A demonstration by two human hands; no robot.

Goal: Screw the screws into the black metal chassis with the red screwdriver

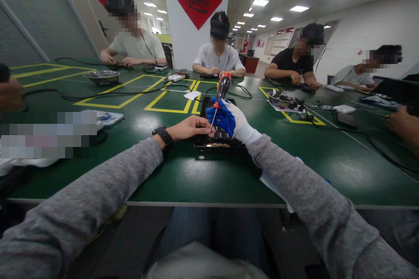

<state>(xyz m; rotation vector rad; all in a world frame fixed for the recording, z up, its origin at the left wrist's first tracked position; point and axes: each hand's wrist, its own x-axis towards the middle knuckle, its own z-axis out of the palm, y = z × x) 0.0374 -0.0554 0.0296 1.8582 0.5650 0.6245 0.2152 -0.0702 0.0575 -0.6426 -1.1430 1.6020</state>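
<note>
My right hand (229, 118), in a blue and white glove, grips a screwdriver (223, 88) with a red and black handle; its shaft slants down to a flat black device (218, 141) on the green table (196, 174). My bare left hand (190, 127) wears a black watch and rests at the device's left edge, its fingers pinched together beside the shaft's tip. Whether anything is between those fingers is hidden.
Several people sit round the table's far side, hands on small devices. A metal bowl (102, 76) stands far left, another bowl (281, 98) to the right. Black cables (131, 92) cross the yellow-taped table. Other people's hands show at the left edge (9, 93) and right edge (401, 124).
</note>
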